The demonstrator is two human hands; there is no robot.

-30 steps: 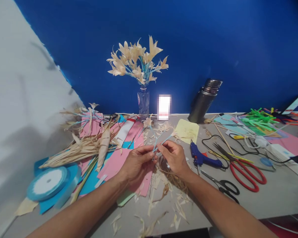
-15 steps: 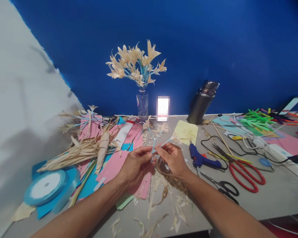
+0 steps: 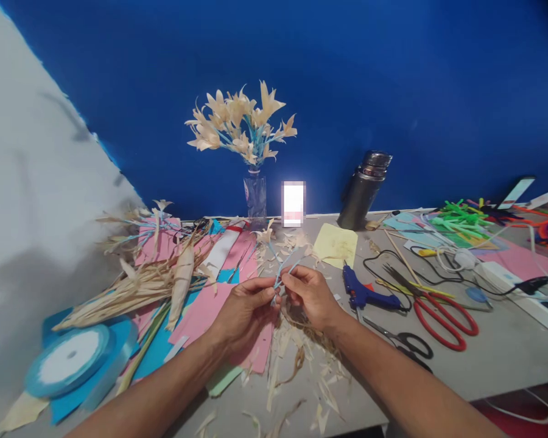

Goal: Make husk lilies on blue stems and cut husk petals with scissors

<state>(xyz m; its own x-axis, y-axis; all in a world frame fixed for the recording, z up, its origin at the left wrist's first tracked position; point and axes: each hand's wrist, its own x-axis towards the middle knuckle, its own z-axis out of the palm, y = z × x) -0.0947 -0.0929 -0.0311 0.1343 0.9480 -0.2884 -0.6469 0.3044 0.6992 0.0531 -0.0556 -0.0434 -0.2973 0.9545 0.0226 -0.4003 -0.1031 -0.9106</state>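
Between my two hands, above the middle of the table, is a small spray of husk flowers with thin light-blue wrapped stems [image 3: 279, 267]. My left hand [image 3: 245, 304] pinches the stems low down between thumb and forefinger. My right hand [image 3: 311, 295] has thumb and fingertips closed on the same stems, close beside the left fingertips. One cream flower head [image 3: 266, 234] stands up beyond my fingers; other heads blend with the scraps behind. Under my hands lie pink paper [image 3: 201, 316] and pale husk scraps [image 3: 285, 359].
Left are a blue ribbon roll [image 3: 68, 359] and dried corn husks [image 3: 123, 292]. Behind stand a vase [image 3: 256, 198] of husk flowers and a dark flask [image 3: 364, 191]. A blue glue gun [image 3: 369, 296], red-handled scissors [image 3: 442, 316], black-handled scissors [image 3: 413, 347] and a power strip [image 3: 525, 298] lie right.
The whole view has shifted, so the table things appear slightly further left. Both hands keep their pinch on the stems, with the spray tilted a little differently.
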